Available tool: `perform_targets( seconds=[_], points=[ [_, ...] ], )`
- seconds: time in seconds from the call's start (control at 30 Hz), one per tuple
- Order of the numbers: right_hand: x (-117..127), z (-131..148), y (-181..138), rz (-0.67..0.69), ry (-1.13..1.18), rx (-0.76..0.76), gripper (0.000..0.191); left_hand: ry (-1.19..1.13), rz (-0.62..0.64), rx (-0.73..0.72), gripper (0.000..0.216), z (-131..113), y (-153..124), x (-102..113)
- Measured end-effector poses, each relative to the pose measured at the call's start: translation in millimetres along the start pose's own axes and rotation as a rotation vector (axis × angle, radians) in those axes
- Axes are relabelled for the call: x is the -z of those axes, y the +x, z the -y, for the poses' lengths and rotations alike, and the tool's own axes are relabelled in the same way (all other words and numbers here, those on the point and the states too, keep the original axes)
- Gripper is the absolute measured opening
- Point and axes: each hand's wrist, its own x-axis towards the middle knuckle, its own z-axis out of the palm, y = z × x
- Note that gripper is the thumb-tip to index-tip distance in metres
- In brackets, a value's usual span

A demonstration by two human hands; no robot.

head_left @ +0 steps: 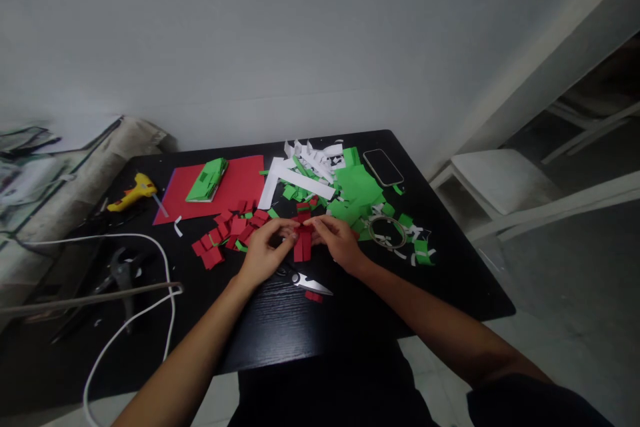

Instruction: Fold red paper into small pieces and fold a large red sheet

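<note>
- A white cable loops over the table's near left part, beside a dark hand tool whose kind I cannot make out.
- A pair of scissors with silver blades lies towards the near edge of the black wood-grained table, tips pointing right; small red paper bits lie just beside the blades.
- My left hand pinches the left side of a folded red paper piece, thumb and fingers closed on it.
- My right hand grips the same piece from the right, so it sits between my hands, beyond the scissors.
- Left of it spreads a heap of folded red paper pieces; to the right, a thin round ring rests among green and white scraps.
- Towards the left edge lies a yellow glue gun, next to a flat red sheet bearing a green paper bundle.
- Near the far edge, white paper strips lie beside green paper sheets; a dark-screened phone lies by the far right corner.
</note>
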Motion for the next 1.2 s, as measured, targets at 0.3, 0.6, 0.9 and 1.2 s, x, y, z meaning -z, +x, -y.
perform_targets(
  seconds=[0.3,0.6,0.9,1.2],
  points=[
    [-0.7,-2.1,-0.4,-0.033,-0.036,0.047,0.028,0.022,0.006,0.015,0.024,-2.0,-0.1,-2.2],
    [-2.5,-4.6,-3.6,-0.015,-0.125,0.077,0.031,-0.016,-0.157,0.039,0.021,-0.4,1.3,-0.4],
    [-3.4,-6.6,-3.2,-0.049,-0.160,0.102,0.023,-0.165,-0.254,0.098,0.029,-5.3,6.0,-0.3],
    [-3.7,-2.3,-4.3,-0.065,-0.148,0.115,0.023,-0.268,-0.192,0.134,0.031,-2.2,6.3,-1.3]
  ],
)
